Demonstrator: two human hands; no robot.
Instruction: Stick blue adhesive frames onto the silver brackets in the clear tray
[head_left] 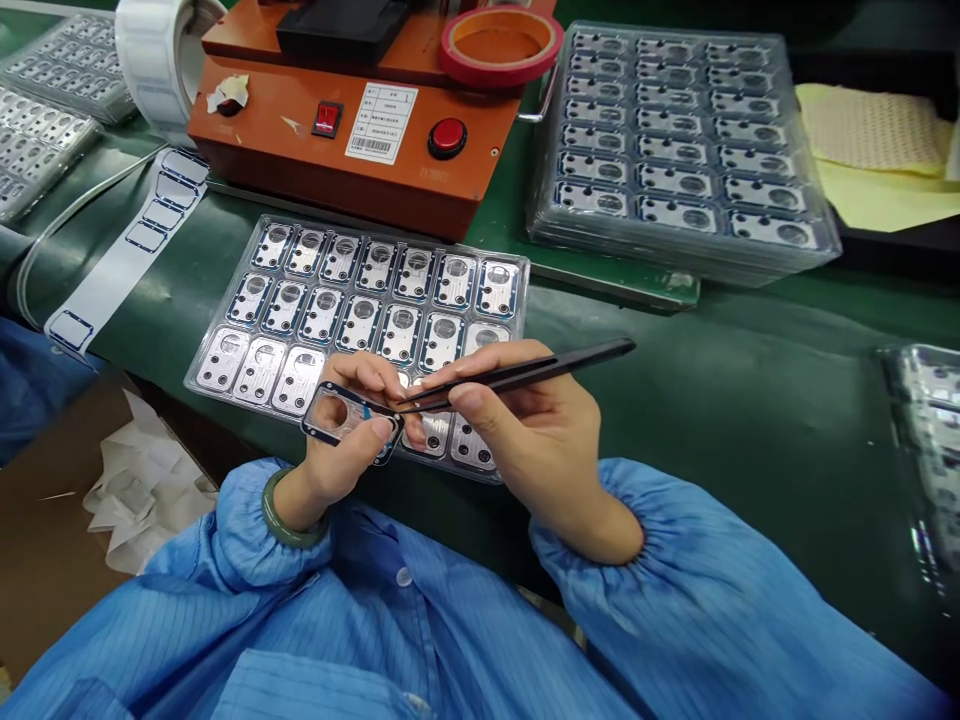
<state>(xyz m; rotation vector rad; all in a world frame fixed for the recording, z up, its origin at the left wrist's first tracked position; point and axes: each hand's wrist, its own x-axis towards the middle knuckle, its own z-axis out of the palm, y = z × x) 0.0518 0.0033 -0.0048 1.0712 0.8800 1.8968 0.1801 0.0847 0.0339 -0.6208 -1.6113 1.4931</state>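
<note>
Between its thumb and fingers my left hand [349,450] holds a small metal plate [351,422] with a round hole and a dark blue-black border. My right hand [525,430] is closed round black tweezers [525,372], whose tips point left and reach the plate's right end; whether they touch it I cannot tell. Behind and below both hands lies a clear plastic tray [217,345] with rows of similar plates. Plates in its upper rows have dark blue borders; several at the lower left look plain silver. My hands hide part of the lowest row.
An orange machine [337,150] with red buttons stands behind the tray, a red tape roll [501,75] on it. To its left, a label roll [154,70] trails a strip [112,265]. Stacked trays [675,150] stand back right; another tray [937,400] lies far right. A cardboard box [60,530] holds white scraps.
</note>
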